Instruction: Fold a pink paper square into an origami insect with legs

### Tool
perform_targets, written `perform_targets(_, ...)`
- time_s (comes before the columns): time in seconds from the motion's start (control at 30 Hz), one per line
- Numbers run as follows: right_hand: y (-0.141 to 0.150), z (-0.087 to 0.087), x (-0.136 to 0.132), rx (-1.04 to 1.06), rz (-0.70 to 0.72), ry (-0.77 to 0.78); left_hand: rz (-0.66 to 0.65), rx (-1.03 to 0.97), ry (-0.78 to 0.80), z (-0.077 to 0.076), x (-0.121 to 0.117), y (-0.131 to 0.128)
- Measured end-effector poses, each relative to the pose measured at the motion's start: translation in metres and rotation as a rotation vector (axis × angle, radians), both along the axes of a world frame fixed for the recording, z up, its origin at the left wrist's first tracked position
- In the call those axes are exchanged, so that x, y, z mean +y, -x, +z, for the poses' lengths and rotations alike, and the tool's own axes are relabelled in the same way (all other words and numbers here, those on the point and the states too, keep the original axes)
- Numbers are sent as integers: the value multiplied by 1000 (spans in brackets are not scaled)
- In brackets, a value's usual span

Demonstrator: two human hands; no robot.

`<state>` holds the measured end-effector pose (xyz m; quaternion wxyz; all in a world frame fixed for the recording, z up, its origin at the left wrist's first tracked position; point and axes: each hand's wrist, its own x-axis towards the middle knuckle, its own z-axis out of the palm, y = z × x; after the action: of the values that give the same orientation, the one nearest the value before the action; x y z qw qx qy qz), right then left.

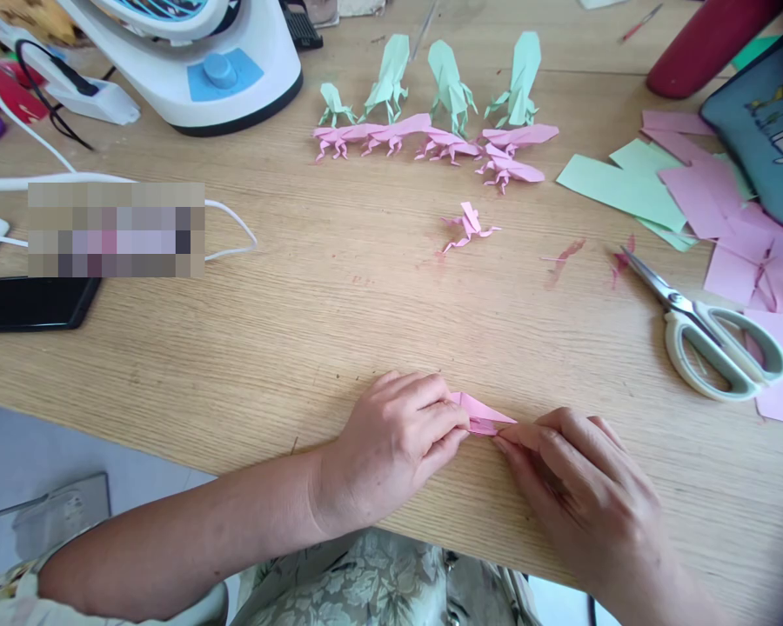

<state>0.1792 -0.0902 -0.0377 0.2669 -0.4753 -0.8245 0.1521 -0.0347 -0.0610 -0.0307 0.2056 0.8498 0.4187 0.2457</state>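
Near the table's front edge, a narrow folded piece of pink paper [480, 412] is held between my two hands. My left hand [404, 426] is closed on its left part, with the fingers covering that end. At its pointed right end, my right hand [574, 478] pinches the paper between thumb and forefinger. A small pink origami figure [470, 224] with thin legs rests on the table beyond my hands. Farther back stand several pink origami insects [401, 130], with several green origami insects [453, 83] behind them.
Scissors [682, 304] with pale handles lie at the right, beside pink and green paper sheets [626, 187]. A blue pouch [763, 130] and a red cylinder [711, 43] are at the back right. At left are a white fan base [248, 52], cables and a black phone [32, 304].
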Motion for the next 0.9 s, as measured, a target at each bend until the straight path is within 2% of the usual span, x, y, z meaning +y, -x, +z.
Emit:
perform_targets(0.17,3,-1,0,-86,-33,-14,5,3,46,2,0,1)
perform_targets(0.43,5,0,1,-62,8,-32,-5,6,67,3,0,1)
perform_targets(0.6,5,0,1,-99,-41,-16,9,-11,97,2,-1,2)
perform_targets(0.73,1,12,-8,-51,-51,1,6,16,106,3,-1,2)
perform_targets(0.8,1,22,-12,-7,-106,-5,-12,25,111,4,-1,2)
perform_targets(0.83,2,27,-12,6,-84,-32,-18,21,115,3,0,2)
perform_targets(0.9,4,31,-8,11,49,-42,-14,4,119,3,0,2)
